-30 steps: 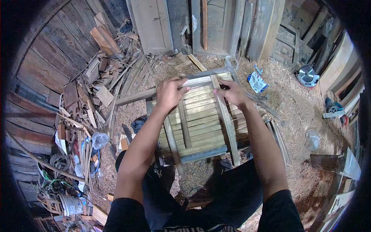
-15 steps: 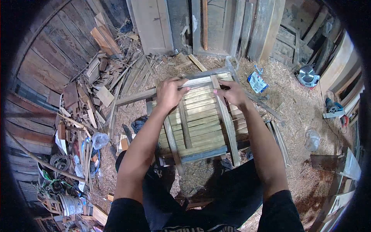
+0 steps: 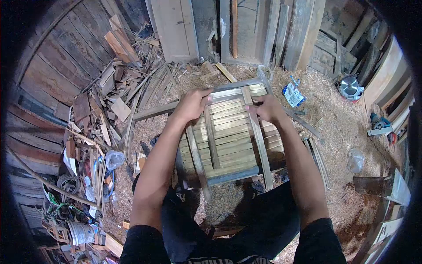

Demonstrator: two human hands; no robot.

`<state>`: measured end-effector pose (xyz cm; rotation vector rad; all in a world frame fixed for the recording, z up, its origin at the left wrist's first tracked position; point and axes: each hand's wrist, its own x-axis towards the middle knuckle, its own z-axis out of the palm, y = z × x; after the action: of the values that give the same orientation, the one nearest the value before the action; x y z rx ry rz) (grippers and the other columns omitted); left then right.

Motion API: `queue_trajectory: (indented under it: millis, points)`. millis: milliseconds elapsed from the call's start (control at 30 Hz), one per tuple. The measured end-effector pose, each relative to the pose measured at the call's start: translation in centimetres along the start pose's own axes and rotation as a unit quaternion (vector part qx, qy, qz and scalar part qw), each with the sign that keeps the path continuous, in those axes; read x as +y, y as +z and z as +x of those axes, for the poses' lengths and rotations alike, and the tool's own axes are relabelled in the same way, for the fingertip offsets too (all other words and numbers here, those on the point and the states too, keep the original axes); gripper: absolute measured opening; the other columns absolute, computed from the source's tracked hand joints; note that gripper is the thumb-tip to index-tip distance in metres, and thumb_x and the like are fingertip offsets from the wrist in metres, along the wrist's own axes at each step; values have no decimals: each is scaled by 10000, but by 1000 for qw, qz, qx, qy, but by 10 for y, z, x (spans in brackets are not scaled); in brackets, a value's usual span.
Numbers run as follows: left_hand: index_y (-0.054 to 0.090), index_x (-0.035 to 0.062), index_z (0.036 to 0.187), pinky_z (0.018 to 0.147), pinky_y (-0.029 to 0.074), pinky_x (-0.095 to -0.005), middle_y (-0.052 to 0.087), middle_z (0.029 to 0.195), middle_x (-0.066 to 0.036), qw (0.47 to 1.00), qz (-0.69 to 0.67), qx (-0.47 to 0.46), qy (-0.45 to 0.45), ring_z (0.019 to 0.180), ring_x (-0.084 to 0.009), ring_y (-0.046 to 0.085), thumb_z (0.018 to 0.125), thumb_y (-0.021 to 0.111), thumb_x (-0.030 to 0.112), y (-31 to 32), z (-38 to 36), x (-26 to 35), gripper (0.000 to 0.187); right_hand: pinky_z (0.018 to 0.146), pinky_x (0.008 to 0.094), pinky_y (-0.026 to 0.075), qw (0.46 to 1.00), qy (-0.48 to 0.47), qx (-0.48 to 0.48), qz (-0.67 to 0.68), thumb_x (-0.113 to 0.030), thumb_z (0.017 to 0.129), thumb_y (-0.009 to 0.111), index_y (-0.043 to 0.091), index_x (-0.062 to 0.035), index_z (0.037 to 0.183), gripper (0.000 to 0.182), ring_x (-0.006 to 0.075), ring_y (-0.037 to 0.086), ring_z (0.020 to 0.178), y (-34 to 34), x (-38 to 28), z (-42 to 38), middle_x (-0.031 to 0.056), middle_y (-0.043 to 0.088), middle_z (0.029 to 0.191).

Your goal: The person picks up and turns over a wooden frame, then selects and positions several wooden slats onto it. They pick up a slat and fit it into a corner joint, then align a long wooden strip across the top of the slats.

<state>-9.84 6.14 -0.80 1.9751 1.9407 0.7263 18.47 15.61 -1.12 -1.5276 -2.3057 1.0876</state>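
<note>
A slatted wooden panel [image 3: 231, 132] in a frame lies in front of me, with long thin battens across its slats. My left hand [image 3: 193, 104] is bent over the panel's upper left part, fingertips near the top slats. My right hand [image 3: 266, 108] has its thumb and fingers closed around the right batten [image 3: 259, 145]. A shorter middle batten [image 3: 211, 141] lies between that one and the left batten [image 3: 198, 163]. What my left fingers grip, if anything, is hard to make out.
Wood scraps [image 3: 105, 88] are heaped at the left. A circular saw [image 3: 350, 87] and a blue power tool [image 3: 379, 122] sit on the right floor, near a blue-white packet [image 3: 293, 94]. Boards [image 3: 173, 31] lean at the back.
My right hand has moved slightly down along the right batten, and its fingers have drawn in. My left hand has shifted little, its fingers now more curled.
</note>
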Motion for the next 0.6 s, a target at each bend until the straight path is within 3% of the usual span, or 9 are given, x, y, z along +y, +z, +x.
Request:
queue_trajectory:
  millis: [100,167,233,333,367,400,433,500,600]
  points:
    - [750,35,1231,977,535,-441,751,1146,-227,999,-17,-37,-24,1076,-401,720,976,721,239,-5,1,3,328,864,371,576,998,-30,57,-9,-344,858,856,687,15,1347,629,231,755,965,15,7,2,219,789,1066]
    - [749,37,1234,975,538,-428,754,1148,-226,996,-32,-64,-53,1081,-380,729,971,729,228,-7,3,3,325,834,363,578,997,-27,70,32,-337,861,859,674,26,1359,644,217,749,933,21,16,9,213,788,1054]
    - [771,88,1231,943,557,-431,769,1111,-206,998,-56,-13,-36,1006,-364,753,944,751,184,-10,3,1,303,805,355,579,993,-26,83,75,-331,863,862,661,37,1372,659,203,742,902,17,11,8,206,787,1041]
    - [763,60,1248,923,562,-393,784,1122,-191,995,-77,28,-61,982,-295,767,931,780,163,-19,4,6,333,918,362,567,977,8,40,207,-368,831,885,671,52,1344,697,246,743,1056,13,1,8,266,761,1139]
    - [763,60,1248,923,562,-393,784,1122,-191,995,-75,30,-59,982,-295,767,931,780,163,-23,4,9,333,809,332,560,964,-1,43,261,-311,871,868,634,48,1396,678,193,698,915,15,-4,8,194,759,1058]
    - [751,32,1260,909,563,-371,786,1113,-197,979,-170,47,-98,975,-266,761,938,781,160,-27,4,15,349,701,302,553,948,-11,46,314,-254,910,851,596,44,1447,665,140,652,773,17,-11,8,121,757,976]
    - [738,3,1273,894,564,-350,787,1105,-203,953,-263,63,-136,968,-238,754,944,781,157,-32,4,18,366,701,302,553,948,-15,46,316,-254,910,851,596,44,1447,665,140,652,773,18,-19,8,121,757,976]
    - [687,-38,1335,868,562,-327,774,1122,-213,941,-294,59,-157,996,-210,729,941,797,152,-31,8,7,451,667,299,532,910,-62,77,402,-220,919,845,605,41,1440,630,116,627,744,23,-36,6,104,754,963]
    - [635,-18,1412,896,566,-334,746,1199,-217,914,-360,63,-178,1040,-239,718,927,822,130,-32,2,21,540,682,287,531,916,-55,75,391,-195,927,834,606,36,1440,606,116,644,774,15,-64,-5,112,763,997]
